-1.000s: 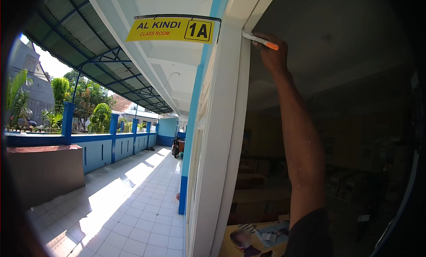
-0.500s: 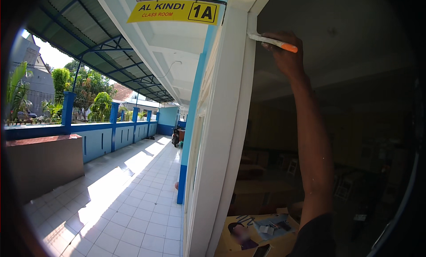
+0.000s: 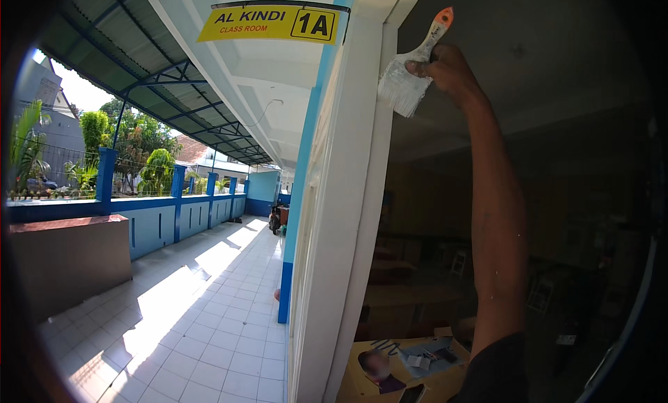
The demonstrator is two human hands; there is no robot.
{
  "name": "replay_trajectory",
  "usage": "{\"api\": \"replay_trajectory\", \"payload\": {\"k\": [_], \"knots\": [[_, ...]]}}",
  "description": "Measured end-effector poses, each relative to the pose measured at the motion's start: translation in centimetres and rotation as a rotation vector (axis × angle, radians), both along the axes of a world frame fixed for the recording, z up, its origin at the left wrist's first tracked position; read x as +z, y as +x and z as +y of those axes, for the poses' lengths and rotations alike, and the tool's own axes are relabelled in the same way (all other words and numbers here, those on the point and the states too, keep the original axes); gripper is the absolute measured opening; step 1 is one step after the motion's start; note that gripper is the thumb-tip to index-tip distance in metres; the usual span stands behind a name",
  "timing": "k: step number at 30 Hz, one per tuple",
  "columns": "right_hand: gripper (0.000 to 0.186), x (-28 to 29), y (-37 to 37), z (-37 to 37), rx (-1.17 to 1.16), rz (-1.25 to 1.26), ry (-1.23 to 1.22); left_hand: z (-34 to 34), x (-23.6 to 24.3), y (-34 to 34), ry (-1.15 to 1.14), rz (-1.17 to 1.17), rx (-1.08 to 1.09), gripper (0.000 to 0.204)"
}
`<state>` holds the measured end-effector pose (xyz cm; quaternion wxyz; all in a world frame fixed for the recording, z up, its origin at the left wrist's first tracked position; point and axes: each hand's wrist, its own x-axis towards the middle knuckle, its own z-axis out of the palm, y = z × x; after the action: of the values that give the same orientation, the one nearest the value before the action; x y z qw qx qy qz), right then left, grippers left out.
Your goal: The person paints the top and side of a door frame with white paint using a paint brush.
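My right hand (image 3: 449, 72) is raised high at the right, closed on a paintbrush (image 3: 408, 85) with white-coated bristles and an orange-tipped handle. The brush is tilted, handle end up and bristles pointing down, at the inner edge of a white frame (image 3: 351, 194); whether the bristles touch it I cannot tell. Behind my arm is a dark pane or opening (image 3: 570, 180) with dim desks and stools inside. My left hand is out of view.
A yellow hanging sign (image 3: 243, 34) is above the tiled walkway (image 3: 223, 319). A brown box-like block (image 3: 69, 264) stands at left before a blue wall (image 3: 149, 232). A motorbike (image 3: 275, 220) is parked far down. Low inside lies a tabletop (image 3: 369, 347) with papers and a printed picture.
My right hand has turned the paintbrush from nearly level to steeply tilted: the orange handle end has swung up, and the white bristles now show, angled downward.
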<state>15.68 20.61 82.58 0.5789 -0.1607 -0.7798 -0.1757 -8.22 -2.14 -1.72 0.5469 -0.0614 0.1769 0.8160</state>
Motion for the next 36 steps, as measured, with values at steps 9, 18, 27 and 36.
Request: {"api": "replay_trajectory", "payload": {"k": [9,18,27,36], "knots": [[0.039,4.9,-3.3,0.8,0.290,0.834,0.270,0.1,-0.8,-0.4,0.116,-0.022,0.029,0.075],[0.052,4.4,-6.0,4.0,0.445,0.927,0.151,0.0,-0.3,0.0,0.139,-0.005,0.003,0.078],[0.029,2.4,-5.0,1.7,0.540,0.805,0.136,0.2,1.1,-0.1,0.074,0.019,-0.004,0.078],[0.036,-3.9,-4.7,1.8,0.417,0.612,0.037,-0.4,-2.0,1.1,0.056,0.175,-0.008,0.077]]}}
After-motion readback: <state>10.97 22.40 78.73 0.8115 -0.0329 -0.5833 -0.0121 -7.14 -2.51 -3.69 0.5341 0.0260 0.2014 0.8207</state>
